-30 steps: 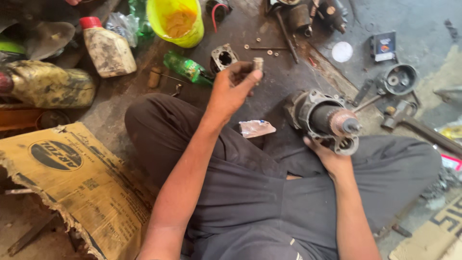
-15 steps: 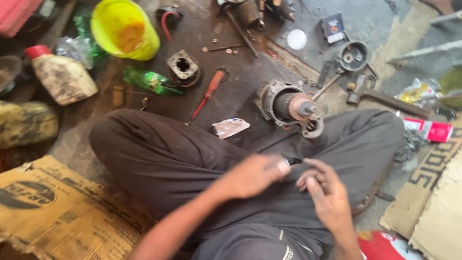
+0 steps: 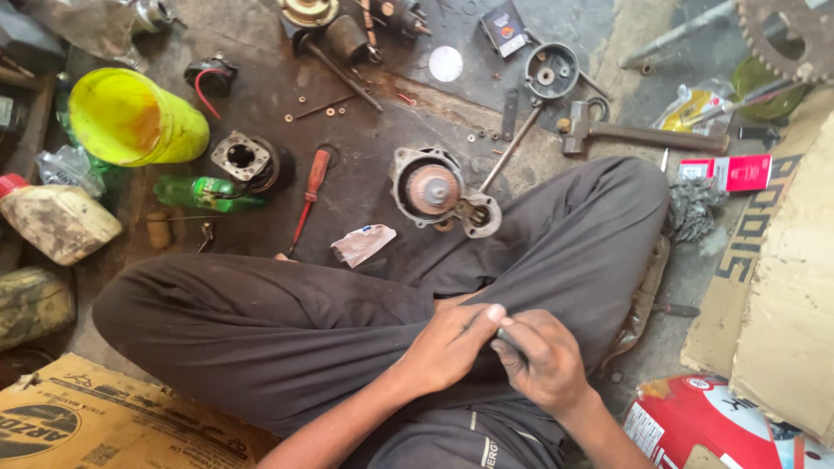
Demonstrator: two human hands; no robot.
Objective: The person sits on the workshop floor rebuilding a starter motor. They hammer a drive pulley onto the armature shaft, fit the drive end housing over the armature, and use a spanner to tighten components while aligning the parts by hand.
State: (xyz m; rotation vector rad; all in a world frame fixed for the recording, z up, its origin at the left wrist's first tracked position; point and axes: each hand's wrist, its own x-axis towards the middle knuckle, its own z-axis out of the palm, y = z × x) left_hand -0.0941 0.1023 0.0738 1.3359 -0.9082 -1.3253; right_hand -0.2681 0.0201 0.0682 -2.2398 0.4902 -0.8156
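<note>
Pinching small dark part (image 3: 506, 335) — left hand (image 3: 447, 347), right hand (image 3: 543, 360).

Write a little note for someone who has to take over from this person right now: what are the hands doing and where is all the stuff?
Left hand: over the lap, fingertips pinching a small dark part.
Right hand: grip on the same small part, touching the left hand.
Motor housing: on the floor by the knee, open end up, nobody holding it.
Red-handled screwdriver: on the floor left of the housing.
Hammer: lying on the floor to the right of the housing.
Done: the housing lies open, with loose parts around it.
Left: the small part is in both hands, away from the housing.
</note>
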